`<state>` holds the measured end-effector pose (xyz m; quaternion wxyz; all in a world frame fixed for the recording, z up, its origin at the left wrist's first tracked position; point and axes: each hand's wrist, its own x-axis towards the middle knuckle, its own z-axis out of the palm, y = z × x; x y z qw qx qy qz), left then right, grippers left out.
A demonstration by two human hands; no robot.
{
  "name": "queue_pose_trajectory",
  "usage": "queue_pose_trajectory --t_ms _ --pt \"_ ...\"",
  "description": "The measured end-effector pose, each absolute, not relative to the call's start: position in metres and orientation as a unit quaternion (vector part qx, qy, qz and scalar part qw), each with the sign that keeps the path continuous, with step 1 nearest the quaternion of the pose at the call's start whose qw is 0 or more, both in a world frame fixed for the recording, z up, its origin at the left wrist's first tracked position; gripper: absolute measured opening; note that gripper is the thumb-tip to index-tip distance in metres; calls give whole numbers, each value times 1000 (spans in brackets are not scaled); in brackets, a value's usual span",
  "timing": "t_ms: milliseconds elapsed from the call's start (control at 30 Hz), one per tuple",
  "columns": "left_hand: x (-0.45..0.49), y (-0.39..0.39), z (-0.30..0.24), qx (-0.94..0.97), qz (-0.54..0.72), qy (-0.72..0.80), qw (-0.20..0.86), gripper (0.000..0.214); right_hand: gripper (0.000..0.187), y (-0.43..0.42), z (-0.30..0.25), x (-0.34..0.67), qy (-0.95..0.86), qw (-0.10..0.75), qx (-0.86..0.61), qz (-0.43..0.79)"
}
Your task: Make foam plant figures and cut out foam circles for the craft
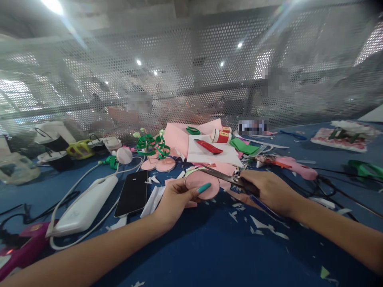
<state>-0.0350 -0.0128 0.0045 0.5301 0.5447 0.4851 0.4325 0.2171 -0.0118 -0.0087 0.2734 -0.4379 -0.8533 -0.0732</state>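
Note:
My left hand (176, 197) pinches a round pink paper disc (201, 184) above the blue table (191, 247), thumb on its face. My right hand (269, 190) is closed round the handles of a pair of scissors (223, 176), and a blue pen (263, 206) lies under its fingers. The scissor blades point left and meet the disc's upper edge. Small white paper offcuts (263, 227) lie scattered below both hands.
A black phone (133, 193) and a white power bank (86, 205) with cables lie left. Behind the hands are pink and white sheets (206, 153), a red knife (208, 146), a glue bottle (220, 136), green ribbon curls (151, 144), a pink glue gun (295, 165). A perforated screen (191, 71) backs the table.

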Motion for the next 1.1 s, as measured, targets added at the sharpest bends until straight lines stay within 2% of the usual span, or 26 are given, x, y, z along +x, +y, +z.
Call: queue_pose_trajectory --t_ms 167,367,533,767,933,1100 --pt "-35 -13 6 547 430 484 531 28 33 -12 -5 220 -850 276 -439 -93" --pt "-34 -13 7 524 453 461 554 45 31 -11 -9 219 -850 280 -441 -74" --pt "-35 -12 5 515 493 446 542 44 33 -9 -11 219 -842 268 -462 -72" --pt "-33 -9 6 533 441 442 570 50 39 -9 -10 216 -839 234 -489 -48" --pt "-32 -8 5 529 506 424 534 33 38 -9 -8 215 -842 214 -494 -38" --pt "-34 -5 2 490 546 418 536 32 34 -10 -7 213 -844 199 -497 -45"
